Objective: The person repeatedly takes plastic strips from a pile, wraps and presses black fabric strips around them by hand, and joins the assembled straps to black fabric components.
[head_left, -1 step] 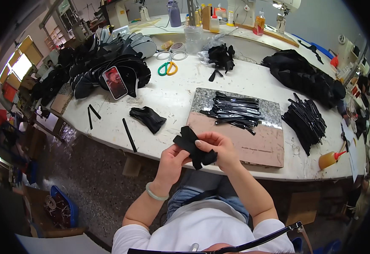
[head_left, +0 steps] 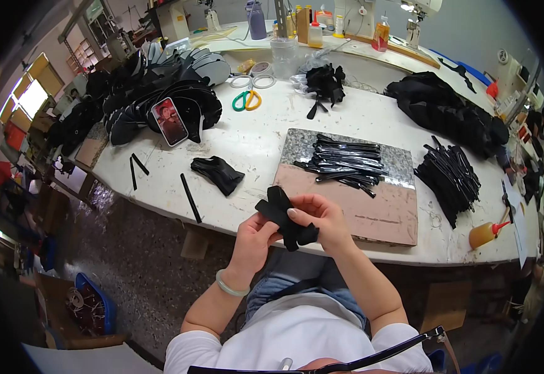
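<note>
Between my hands, just past the table's front edge, is a bunch of black fabric strips (head_left: 284,218) that overlap and stick out in several directions. My left hand (head_left: 256,235) pinches their left side, with a pale bangle on its wrist. On the right side, my right hand (head_left: 323,221) grips them between thumb and fingers. Just beyond lies a board (head_left: 371,218), part pinkish tan and part speckled grey, bearing a pile of glossy black strips (head_left: 346,163). A folded black piece (head_left: 217,174) rests left of the board, and a single black strip (head_left: 190,198) lies nearer the edge.
More black strips (head_left: 448,181) are heaped right of the board, near a bottle of amber liquid (head_left: 487,235). Farther back are scissors (head_left: 247,101) with green and yellow handles, a phone (head_left: 170,121) leaning on dark cut pieces (head_left: 135,93), and a black fabric bundle (head_left: 446,109).
</note>
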`<state>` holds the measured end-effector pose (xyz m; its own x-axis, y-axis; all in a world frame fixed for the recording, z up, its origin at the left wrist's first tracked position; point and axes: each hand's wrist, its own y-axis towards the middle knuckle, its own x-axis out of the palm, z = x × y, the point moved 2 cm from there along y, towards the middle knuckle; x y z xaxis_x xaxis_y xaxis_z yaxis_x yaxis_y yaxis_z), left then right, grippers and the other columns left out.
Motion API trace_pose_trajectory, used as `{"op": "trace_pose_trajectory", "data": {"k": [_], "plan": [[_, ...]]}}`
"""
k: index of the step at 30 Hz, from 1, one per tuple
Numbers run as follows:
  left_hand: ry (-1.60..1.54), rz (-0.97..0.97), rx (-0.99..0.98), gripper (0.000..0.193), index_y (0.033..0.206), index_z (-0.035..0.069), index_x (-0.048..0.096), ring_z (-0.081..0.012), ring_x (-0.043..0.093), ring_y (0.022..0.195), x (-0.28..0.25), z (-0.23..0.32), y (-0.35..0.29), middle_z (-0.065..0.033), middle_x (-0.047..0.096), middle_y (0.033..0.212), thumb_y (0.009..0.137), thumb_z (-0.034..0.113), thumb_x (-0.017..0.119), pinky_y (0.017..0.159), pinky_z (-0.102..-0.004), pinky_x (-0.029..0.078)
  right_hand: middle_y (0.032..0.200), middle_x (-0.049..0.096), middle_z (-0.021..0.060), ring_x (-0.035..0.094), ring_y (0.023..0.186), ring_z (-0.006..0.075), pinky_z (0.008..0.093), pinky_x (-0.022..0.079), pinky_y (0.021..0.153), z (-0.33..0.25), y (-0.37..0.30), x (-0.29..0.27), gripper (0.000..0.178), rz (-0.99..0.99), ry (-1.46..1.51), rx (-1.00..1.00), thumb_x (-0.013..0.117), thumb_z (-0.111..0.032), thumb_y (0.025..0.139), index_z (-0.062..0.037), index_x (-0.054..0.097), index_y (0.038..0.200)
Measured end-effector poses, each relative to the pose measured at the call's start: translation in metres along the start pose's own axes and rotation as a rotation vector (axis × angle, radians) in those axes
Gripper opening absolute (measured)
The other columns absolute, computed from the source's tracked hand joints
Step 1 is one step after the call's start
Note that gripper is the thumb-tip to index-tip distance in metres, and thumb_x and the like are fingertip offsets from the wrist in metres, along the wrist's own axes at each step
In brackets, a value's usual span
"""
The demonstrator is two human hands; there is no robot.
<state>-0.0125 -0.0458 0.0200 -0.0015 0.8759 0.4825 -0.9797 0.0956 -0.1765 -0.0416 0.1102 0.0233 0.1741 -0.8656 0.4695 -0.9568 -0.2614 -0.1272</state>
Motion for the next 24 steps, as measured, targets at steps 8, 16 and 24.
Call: {"op": "trace_pose_trajectory", "data": {"k": [8,16,24], "plan": [[-0.236,-0.078,-0.123,0.029,0.122,-0.003,0.054,-0.0189,0.065,0.1,0.004,-0.021,-0.013,-0.0113,0.063,0.114,0.095,0.002,0.048,0.083,-0.0357,0.058,0.094,0.069,0.005,0.064,0.08,0.0079,0.0222,0.052,0.066,0.018,-0.028,-0.015,0.03,0.133,-0.246,-0.239,0.07,-0.008,0.088,0.0014,0.061,0.115],[0.017,-0.009,0.064,0.023,0.114,0.002,0.057,-0.0209,0.064,0.104,0.009,-0.03,-0.026,-0.0133,0.065,0.111,0.092,0.002,0.062,0.089,-0.0298,0.052,0.09,0.063,0.0026,0.059,0.077,0.0066,0.0203,0.047,0.065,0.025,-0.044,-0.013,0.037,0.223,-0.174,-0.361,0.067,-0.005,0.089,-0.0007,0.052,0.123],[-0.282,-0.372,0.374,0.017,0.104,0.006,0.062,-0.0315,0.052,0.124,0.01,-0.026,-0.024,-0.007,0.064,0.105,0.089,0.011,0.068,0.103,-0.043,0.042,0.107,0.063,0.0072,0.062,0.088,0.0108,0.0206,0.05,0.074,-0.01,-0.058,-0.084,0.043,0.446,0.418,-0.465,0.064,0.0,0.091,0.0025,0.045,0.129]]}}
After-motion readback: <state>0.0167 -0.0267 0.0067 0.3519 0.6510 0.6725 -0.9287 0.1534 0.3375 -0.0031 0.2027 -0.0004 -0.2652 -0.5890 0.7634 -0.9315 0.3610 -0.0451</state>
